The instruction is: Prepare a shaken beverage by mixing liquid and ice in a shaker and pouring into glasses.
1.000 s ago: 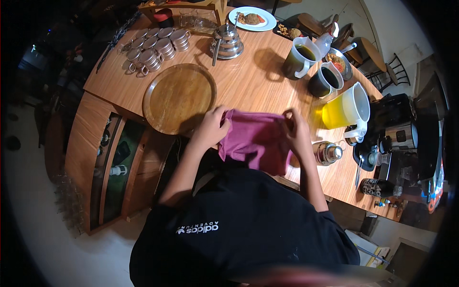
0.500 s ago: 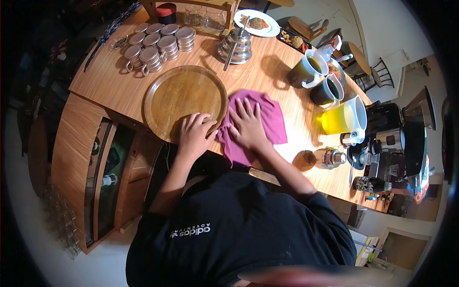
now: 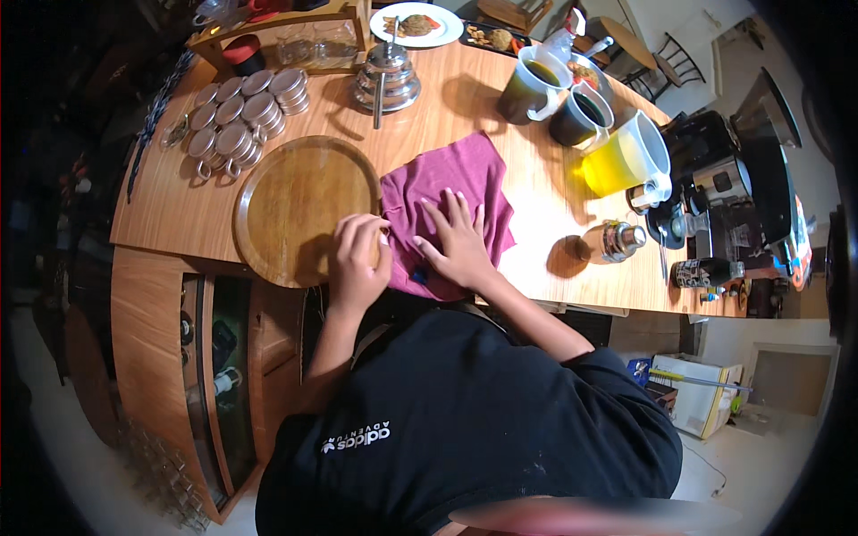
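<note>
Directly under splayed right grip (image 3: 461, 248): purple cloth (image 3: 466, 171).

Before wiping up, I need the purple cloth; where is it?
In the head view, the purple cloth lies on the table under the right hand, right of the round tray.

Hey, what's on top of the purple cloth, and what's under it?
The right hand lies spread on the purple cloth. Wooden tabletop shows past its far and right edges; whatever lies directly beneath is hidden.
</note>
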The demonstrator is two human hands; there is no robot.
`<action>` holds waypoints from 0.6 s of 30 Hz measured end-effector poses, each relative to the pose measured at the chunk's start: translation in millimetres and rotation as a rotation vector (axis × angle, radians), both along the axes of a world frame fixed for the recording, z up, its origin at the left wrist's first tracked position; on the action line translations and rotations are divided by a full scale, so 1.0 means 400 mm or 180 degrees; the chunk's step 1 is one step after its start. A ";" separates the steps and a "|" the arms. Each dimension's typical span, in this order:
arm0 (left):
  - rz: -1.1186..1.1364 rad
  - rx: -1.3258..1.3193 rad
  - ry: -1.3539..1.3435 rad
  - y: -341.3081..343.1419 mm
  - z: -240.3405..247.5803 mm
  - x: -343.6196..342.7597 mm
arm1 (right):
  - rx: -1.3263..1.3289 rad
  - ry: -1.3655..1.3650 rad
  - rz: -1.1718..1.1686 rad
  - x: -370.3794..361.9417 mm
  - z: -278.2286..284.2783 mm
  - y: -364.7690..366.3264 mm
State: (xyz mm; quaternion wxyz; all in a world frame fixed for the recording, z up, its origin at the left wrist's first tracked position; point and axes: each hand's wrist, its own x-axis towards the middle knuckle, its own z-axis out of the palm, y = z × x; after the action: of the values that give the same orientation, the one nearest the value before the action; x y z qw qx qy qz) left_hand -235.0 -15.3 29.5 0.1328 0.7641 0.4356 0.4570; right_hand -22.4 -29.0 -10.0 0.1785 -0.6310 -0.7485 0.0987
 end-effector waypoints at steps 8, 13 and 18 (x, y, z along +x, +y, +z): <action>-0.0064 -0.0752 0.1521 0.059 -0.068 0.219 | 0.0681 -0.0531 -0.0349 0.195 -0.039 0.156; -0.0279 -0.0246 0.1936 0.107 -0.108 0.260 | 0.0608 -0.0448 -0.0808 0.213 -0.055 0.017; -0.1204 -0.0108 0.1967 0.142 -0.090 0.290 | 0.0665 0.0690 -0.0033 0.325 0.053 -0.121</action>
State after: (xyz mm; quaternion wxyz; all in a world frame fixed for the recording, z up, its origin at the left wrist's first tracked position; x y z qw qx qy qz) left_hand -119.2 41.4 -6.5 0.0897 0.9309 0.3137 0.1645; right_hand 107.6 -77.4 11.3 0.3234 -0.5985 -0.7278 0.0870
